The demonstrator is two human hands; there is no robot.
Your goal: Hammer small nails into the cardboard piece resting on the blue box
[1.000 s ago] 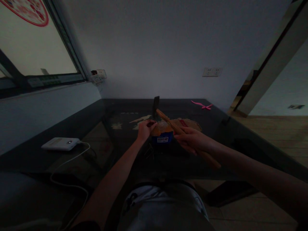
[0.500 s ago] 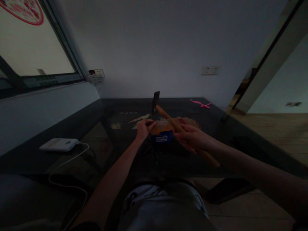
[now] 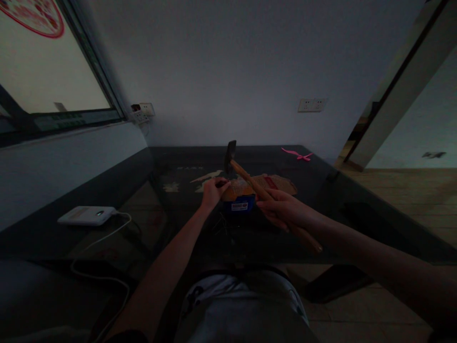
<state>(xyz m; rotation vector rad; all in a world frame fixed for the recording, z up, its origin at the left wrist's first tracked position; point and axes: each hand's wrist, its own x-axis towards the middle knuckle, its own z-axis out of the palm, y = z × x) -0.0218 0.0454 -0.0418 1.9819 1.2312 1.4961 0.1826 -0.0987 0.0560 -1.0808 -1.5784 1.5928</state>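
My right hand [image 3: 285, 208] is wrapped round the wooden handle of a hammer [image 3: 257, 188], whose dark metal head is raised near my left fingers. My left hand [image 3: 213, 192] is closed in a pinch at the upper left of a blue and orange block-like pack [image 3: 240, 202] with a white label. What is between those fingertips is too small and dim to make out. Several thin pieces, perhaps nails [image 3: 222, 226], lie on the dark table [image 3: 171, 247] in front of the pack.
A flat brown piece [image 3: 285, 185] with a red patch lies behind my right hand. Further back is a pink ribbon-like thing [image 3: 299, 155]. On the left a white power bank [image 3: 87, 215] has a white cable [image 3: 123, 224] running off the table's near edge. A wall stands behind.
The hammer and my right hand have dropped slightly. My left hand keeps its pinch at the pack.
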